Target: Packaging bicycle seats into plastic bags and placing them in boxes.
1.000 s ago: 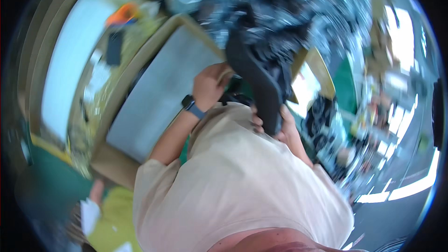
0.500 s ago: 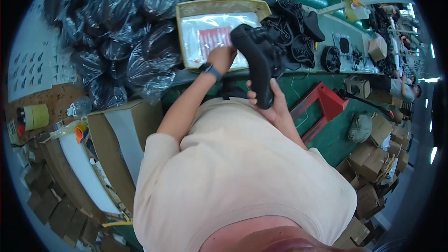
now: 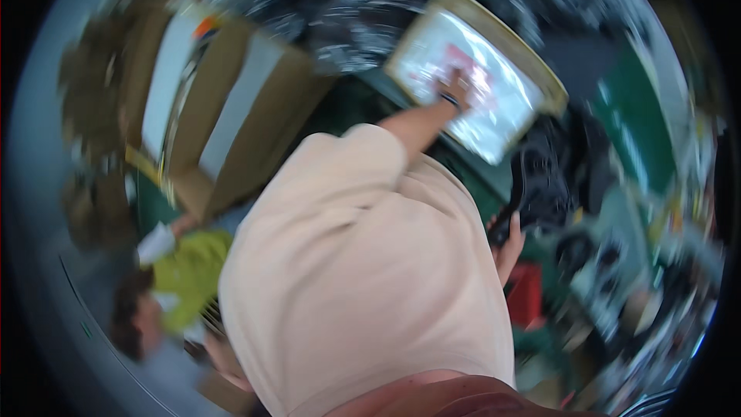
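My left hand (image 3: pixel 457 90), with a dark band at its wrist, reaches over the shallow yellowish box (image 3: pixel 488 8). It is on or just above the shiny clear plastic bags (image 3: pixel 502 112) with a red patch inside that box. Motion smears its fingers, so I cannot make out a grip. Lower on the right, my right hand (image 3: pixel 509 247) is closed round the narrow end of a long, curved black moulded piece (image 3: pixel 532 189). Its thumb lies along one side and fingertips show on the other. The piece's far end blends with dark things behind it.
Black items in clear plastic (image 3: pixel 355 8) are heaped along the far side. Cardboard boxes (image 3: pixel 266 120) stand at left. Another person in a yellow-green top (image 3: pixel 193 274) is at lower left. A red metal frame (image 3: pixel 526 293) is below my right hand.
The whole view has swung round and blurred, and the box now appears tilted and farther right. Another person has come into view. My right hand still holds the black piece.
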A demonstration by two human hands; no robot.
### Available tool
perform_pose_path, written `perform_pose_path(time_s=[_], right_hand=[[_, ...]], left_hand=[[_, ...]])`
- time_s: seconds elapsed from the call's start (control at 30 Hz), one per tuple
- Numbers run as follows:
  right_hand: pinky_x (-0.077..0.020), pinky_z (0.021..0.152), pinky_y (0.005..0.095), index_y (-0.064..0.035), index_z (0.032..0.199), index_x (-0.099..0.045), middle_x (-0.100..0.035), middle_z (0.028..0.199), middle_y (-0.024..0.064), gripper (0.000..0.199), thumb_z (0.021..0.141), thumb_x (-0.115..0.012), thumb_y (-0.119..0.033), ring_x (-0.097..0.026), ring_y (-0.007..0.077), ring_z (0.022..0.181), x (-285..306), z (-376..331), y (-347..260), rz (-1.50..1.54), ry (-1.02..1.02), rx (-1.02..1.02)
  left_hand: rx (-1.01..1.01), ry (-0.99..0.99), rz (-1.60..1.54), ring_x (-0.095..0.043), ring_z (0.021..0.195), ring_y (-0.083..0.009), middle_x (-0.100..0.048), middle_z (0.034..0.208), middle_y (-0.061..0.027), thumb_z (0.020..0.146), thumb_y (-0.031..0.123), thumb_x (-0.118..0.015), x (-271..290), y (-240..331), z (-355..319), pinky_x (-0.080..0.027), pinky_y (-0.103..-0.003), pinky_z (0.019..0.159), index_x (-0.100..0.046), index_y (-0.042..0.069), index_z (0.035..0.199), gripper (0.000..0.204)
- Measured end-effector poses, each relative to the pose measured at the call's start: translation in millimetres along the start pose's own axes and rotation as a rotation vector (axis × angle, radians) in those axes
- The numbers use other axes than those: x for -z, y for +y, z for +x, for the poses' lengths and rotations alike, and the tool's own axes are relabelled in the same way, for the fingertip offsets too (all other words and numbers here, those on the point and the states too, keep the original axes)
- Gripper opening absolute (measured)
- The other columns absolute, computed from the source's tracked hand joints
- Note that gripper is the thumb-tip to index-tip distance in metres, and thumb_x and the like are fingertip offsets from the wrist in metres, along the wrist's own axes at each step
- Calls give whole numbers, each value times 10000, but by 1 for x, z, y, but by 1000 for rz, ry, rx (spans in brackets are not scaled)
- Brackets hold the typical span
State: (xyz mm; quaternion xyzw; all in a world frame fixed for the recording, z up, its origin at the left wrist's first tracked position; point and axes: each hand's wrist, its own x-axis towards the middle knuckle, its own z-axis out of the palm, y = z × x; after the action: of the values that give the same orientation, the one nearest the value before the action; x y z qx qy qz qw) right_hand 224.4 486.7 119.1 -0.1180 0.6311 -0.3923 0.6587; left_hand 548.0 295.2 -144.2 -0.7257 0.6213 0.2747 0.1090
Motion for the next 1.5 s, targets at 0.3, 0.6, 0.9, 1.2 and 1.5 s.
perform_pose_path(time_s=[0.3, 0.6, 0.9, 1.2, 1.5], right_hand=[[-592, 953, 385, -3, 1704, -341, -631, 1464, 173, 932, 923, -847, -34, -689, 268, 1134, -129, 81, -22, -799, -208, 296], [-446, 1208, 391, 113, 1680, -314, -589, 1556, 268, 1093, 807, -927, -128, -607, 331, 1390, -180, 159, -32, -1457, -372, 450], [-500, 1163, 431, 73, 1577, -485, -721, 1397, 238, 996, 713, -920, -161, -706, 362, 1288, -204, 174, -17, -1233, -594, 441], [-582, 908, 353, -24, 1604, -502, -699, 1357, 114, 947, 814, -961, -273, -684, 204, 1118, -107, 53, 9, -439, -147, 326], [-562, 614, 296, -98, 1296, -674, -662, 957, 26, 529, 931, -883, -419, -645, 154, 715, -14, -76, 87, 464, 4, 243]], left_hand=[[203, 178, -308, -436, 1552, -435, -386, 1734, -261, 1014, 307, -611, 58, -17, -16, -408, -738, 1151, -561, 133, 1608, 621], [-116, 431, -387, -786, 1017, -398, -809, 1102, -202, 971, 249, -657, 117, -116, -116, -613, -531, 843, -779, 47, 1154, 299], [-309, 518, -284, -804, 898, -386, -823, 940, -177, 914, 240, -649, 112, -153, -136, -628, -551, 765, -845, 96, 917, 243], [-463, 86, -142, -693, 1278, -458, -711, 1422, -265, 978, 486, -746, 86, -143, -92, -555, -541, 1098, -526, 66, 1621, 798], [-1060, -157, -95, -792, 1017, -386, -806, 1157, -255, 999, 267, -766, 60, 21, -52, -615, -453, 938, -757, -60, 1258, 417]])
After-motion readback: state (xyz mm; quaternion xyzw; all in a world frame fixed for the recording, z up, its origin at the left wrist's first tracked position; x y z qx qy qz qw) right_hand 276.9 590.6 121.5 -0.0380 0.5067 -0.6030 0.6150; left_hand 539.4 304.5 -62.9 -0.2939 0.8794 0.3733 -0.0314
